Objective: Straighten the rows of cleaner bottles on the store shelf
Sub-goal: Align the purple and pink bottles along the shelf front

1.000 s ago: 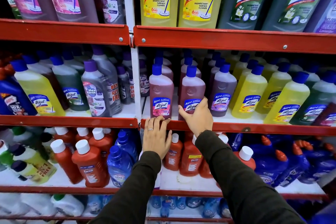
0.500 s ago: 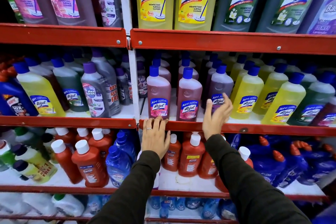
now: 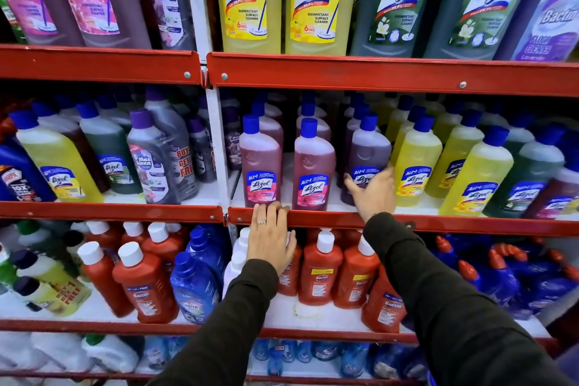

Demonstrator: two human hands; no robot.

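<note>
Our right hand cups the purple bottle, full, heavy, slick: grip low. Our left hand rests flat on the shelf edge, empty.

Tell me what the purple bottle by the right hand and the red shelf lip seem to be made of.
Purple bottle: likely translucent plastic, since the liquid level shows through the wall; opaque blue cap, glossy printed label. The right hand touches its lower front.
Shelf lip: looks like painted sheet metal, smooth red with a soft sheen, a folded edge and screw heads. The left hand rests on it.
</note>
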